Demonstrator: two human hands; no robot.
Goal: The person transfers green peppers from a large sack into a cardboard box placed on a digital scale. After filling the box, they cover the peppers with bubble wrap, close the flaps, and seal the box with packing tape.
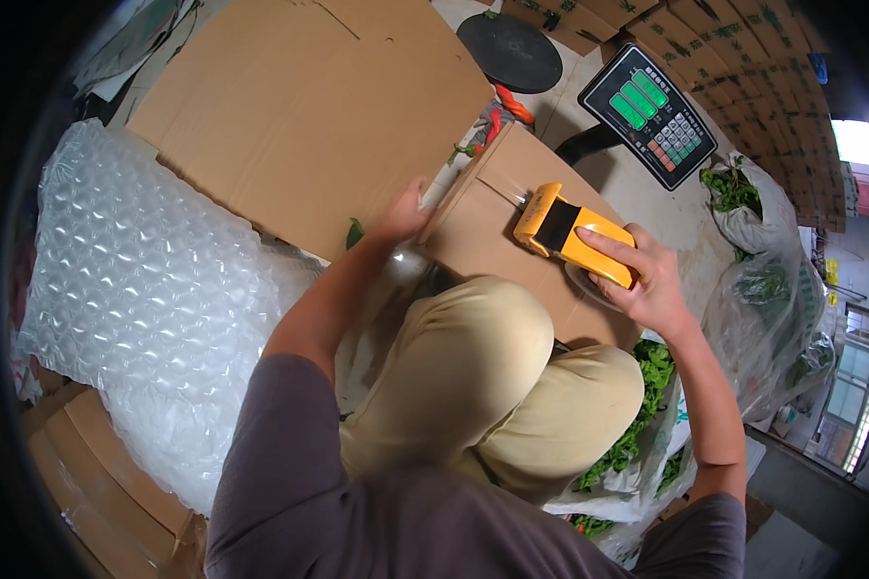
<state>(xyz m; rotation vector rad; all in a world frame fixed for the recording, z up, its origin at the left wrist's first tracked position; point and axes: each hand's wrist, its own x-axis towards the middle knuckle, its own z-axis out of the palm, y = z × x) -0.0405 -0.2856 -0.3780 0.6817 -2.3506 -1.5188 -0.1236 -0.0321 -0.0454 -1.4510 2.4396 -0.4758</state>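
Observation:
In front of my knees lies a cardboard box [471,217]. My right hand [637,275] grips a yellow tape dispenser [579,235] by its rear part, with the dispenser's head low over the box's upper face. A strip of clear tape [503,189] runs from the dispenser's head towards the box's far-left edge. My left hand [409,210] is at the left end of the box; its fingertips are near or against the side, and whether they touch cannot be told. A large flat cardboard piece [304,108] lies to the left of the box.
Bubble wrap [159,289] lies at left, above stacked cardboard [108,470]. Beyond the box stand a digital scale display [648,116] and a round black disc [510,52]. Red chili peppers [513,105] lie past the box. Bags of greens [764,282] and leafy greens [637,420] are at right.

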